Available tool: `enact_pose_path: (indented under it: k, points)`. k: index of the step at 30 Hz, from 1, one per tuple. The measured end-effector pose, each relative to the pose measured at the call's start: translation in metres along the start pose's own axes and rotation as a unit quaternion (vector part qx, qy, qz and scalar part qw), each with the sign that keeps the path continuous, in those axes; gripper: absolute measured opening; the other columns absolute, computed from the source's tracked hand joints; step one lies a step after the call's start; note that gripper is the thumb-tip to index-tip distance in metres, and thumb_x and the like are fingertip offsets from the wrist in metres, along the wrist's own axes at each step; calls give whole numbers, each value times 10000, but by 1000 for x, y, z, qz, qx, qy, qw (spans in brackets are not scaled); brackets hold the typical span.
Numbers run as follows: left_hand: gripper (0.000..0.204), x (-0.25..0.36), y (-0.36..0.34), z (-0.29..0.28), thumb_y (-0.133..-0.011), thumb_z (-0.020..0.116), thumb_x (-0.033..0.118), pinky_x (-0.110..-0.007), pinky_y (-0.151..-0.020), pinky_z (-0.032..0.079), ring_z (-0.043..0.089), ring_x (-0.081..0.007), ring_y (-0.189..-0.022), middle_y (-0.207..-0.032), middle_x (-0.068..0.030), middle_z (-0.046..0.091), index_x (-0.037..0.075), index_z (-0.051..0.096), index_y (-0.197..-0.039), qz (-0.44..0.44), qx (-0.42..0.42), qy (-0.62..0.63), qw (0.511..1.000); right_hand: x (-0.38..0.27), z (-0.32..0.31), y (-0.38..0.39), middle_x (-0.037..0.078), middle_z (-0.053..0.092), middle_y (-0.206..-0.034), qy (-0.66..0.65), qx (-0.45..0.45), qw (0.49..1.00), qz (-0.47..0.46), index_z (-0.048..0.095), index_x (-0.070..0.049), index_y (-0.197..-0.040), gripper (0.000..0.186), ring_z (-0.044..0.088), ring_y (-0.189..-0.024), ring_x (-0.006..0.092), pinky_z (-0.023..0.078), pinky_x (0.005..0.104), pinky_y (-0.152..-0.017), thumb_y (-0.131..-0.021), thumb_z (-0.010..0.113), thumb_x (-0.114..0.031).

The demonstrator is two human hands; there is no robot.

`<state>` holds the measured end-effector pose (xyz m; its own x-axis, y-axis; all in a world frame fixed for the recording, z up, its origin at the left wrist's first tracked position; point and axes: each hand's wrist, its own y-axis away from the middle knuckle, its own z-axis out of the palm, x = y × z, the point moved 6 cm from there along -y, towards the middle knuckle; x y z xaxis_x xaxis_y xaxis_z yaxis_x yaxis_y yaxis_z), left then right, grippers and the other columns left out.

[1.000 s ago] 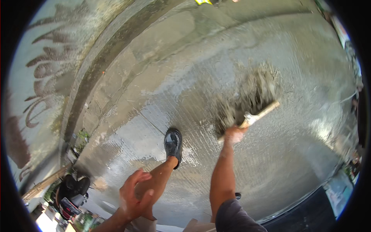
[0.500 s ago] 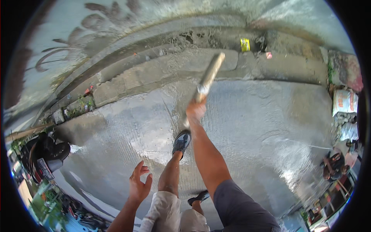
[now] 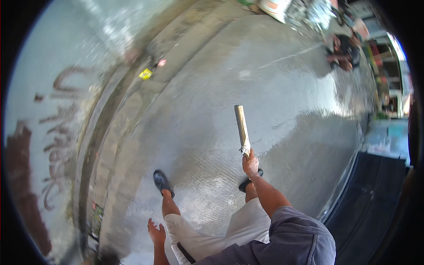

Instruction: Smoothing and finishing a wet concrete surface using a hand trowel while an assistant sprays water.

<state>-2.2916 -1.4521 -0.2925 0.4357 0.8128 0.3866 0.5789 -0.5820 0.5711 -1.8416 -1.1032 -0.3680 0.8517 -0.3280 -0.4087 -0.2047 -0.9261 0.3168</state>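
Note:
My right hand (image 3: pixel 250 162) grips a long, pale brush head (image 3: pixel 240 126) at its near end, holding it out over the wet, grooved concrete (image 3: pixel 203 119). The brush's bristles are hard to make out from this angle. My left hand (image 3: pixel 156 230) hangs beside my left leg with fingers apart and nothing in them. My legs stand apart in light shorts and dark, shiny shoes (image 3: pixel 161 182).
A painted wall (image 3: pixel 53 101) and stepped gutter (image 3: pixel 97 123) run along the left, with a yellow wrapper (image 3: pixel 145 74) there. A person (image 3: pixel 346 53) crouches at upper right near white sacks (image 3: pixel 273 8). A dark surface (image 3: pixel 366 203) lies at lower right.
The view has swung round along the pavement. The brush, earlier down in slurry and then swept toward the gutter, is now held out pointing forward. My left hand has dropped lower beside my leg.

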Motion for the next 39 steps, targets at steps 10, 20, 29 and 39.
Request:
enact_pose_path:
  k: [10,20,29,39]
  points:
    - [536,198,79,181,-830,556,289,-429,-839,444,493,-368,-1082,-1267,-173,462,41,414,-1284,159,-81,-316,932,434,-56,-35,238,615,-835,-111,109,938,309,384,-86,-1262,529,603,-778,410,484,488,-673,-776,574,-174]
    - [535,392,30,343,-743,605,92,-405,-804,434,519,-343,-929,-1101,-233,490,-58,400,-1215,312,-112,-335,882,821,-42,20,227,601,-998,-18,291,792,537,351,-87,-1296,585,587,-907,403,463,488,-782,-768,592,-160]
    - [523,395,-68,360,-730,646,77,-392,-814,439,552,-312,-949,-1012,-187,541,-29,432,-1196,322,-187,-328,868,702,24,-103,203,615,-1005,-22,205,851,483,401,-171,-1298,534,574,-937,402,422,496,-815,-794,566,-233]
    - [502,409,-231,187,-729,634,59,-360,-809,460,592,-290,-924,-1069,-197,544,-45,440,-1179,243,-180,-78,950,202,203,-273,221,634,-796,89,120,939,310,285,-30,-1340,659,627,-702,384,491,479,-686,-772,581,-186]
